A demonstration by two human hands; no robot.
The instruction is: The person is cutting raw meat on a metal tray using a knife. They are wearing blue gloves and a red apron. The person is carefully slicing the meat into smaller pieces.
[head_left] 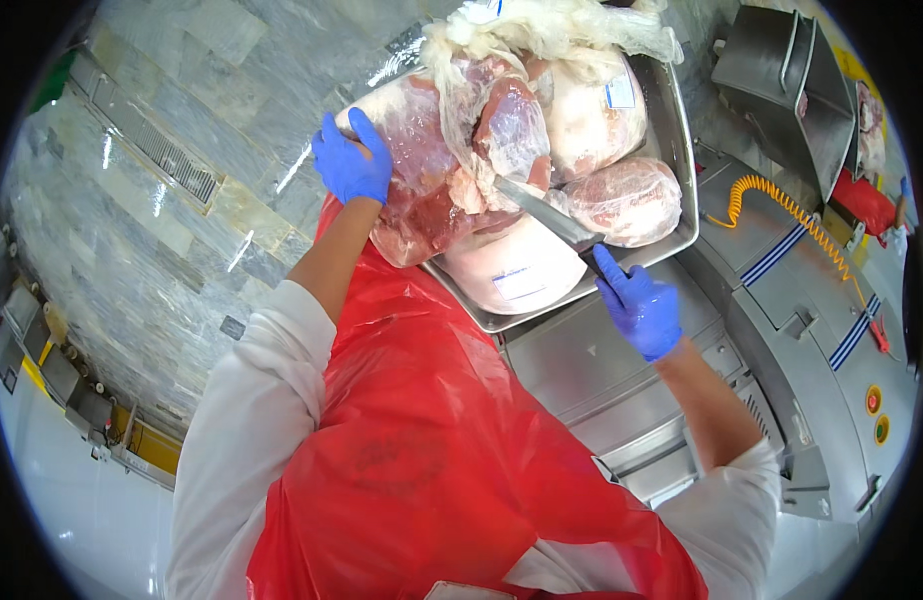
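A large slab of glossy red raw meat (417, 150) lies at the upper centre of the frame, right of the left hand (354, 160) and up-left of the right hand (642, 310); the left is nearer, thumb and fingers spread against its edge. A long steel knife with a dark handle (552, 217) slants from lower right to upper left, blade tip beside the meat; the right hand is closed round its handle, forefinger extended along it. Around them are a pale, film-wrapped cut (517, 270) and a shiny metal tray (694, 200)
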